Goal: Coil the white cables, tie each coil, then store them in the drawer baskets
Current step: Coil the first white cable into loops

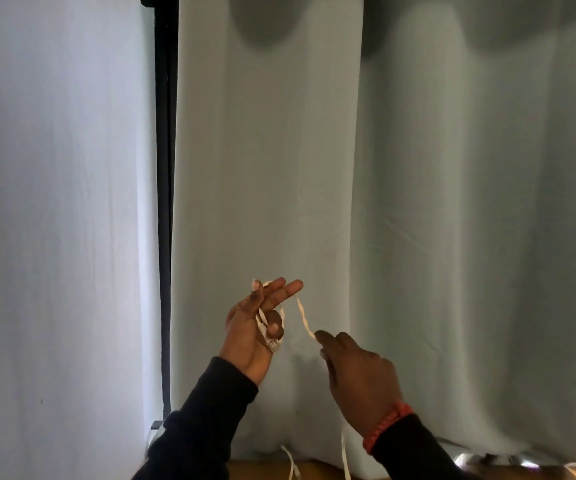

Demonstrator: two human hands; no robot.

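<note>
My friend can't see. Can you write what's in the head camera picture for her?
A person's left hand holds loops of white cable wound around its fingers, while the right hand pinches the cable's free length and feeds it across. Pale curtains hang behind, and the right wrist wears a red bracelet.

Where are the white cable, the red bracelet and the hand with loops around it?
white cable (304, 318), head view, on the strand stretched between both hands.
red bracelet (385, 427), head view, on its band at the right wrist.
left hand (248, 336), head view, on the palm.
</note>
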